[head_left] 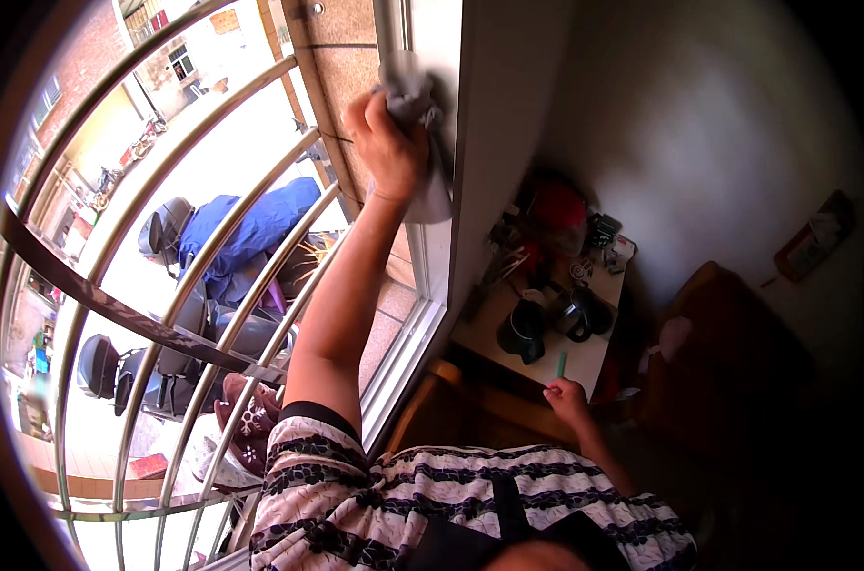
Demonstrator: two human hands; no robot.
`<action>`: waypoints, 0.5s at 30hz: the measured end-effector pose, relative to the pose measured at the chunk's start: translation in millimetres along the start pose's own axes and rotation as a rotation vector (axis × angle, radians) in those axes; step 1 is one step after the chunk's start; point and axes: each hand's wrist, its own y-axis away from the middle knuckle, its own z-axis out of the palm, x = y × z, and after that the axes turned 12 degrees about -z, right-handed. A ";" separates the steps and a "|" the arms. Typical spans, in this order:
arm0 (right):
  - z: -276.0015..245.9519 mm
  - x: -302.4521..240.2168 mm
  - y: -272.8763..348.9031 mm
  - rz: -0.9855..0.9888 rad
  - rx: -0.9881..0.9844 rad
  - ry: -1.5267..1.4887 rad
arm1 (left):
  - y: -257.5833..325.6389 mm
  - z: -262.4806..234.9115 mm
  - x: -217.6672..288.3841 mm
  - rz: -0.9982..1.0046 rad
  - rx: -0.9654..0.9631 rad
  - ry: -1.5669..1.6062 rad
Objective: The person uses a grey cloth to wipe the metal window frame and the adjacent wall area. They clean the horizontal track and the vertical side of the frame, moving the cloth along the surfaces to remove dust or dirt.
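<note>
My left arm is stretched up and forward along the window. My left hand [390, 147] is closed round a bunched grey cloth [430, 195], part of which hangs down beside the white window frame [434, 285]. The cloth's upper end, by the frame, is blurred. Low on the right, my right hand [569, 400] is closed round a thin pale-green stick-like piece [561, 364]; its lower end is hidden in the fingers, so I cannot tell its kind.
Curved metal window bars [175, 314] stand outside at left. Beyond them are parked scooters, one under a blue cover [251, 224]. A small table [489, 347] at right bears dark pots or kettles [522, 328] and a red item [557, 202]. A wooden chair back [432, 404] is close by.
</note>
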 end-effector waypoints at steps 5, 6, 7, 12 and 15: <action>2.8 -8.3 43.9 0.051 -0.105 -0.034 | 160.1 -56.0 -68.4 0.035 -0.291 -0.162; 1.6 -4.9 56.8 0.067 -0.115 -0.032 | 189.8 -71.4 -76.4 -0.016 -0.419 -0.204; -3.4 -2.6 68.7 0.085 -0.118 -0.023 | 211.6 -85.6 -70.9 -0.099 -0.580 -0.273; -16.8 -2.3 102.4 0.076 -0.100 0.043 | 218.4 -137.6 -59.9 -0.598 -0.738 -0.267; -28.6 1.8 115.4 0.107 -0.135 0.052 | 99.8 -88.1 -19.2 -0.385 -0.338 -0.017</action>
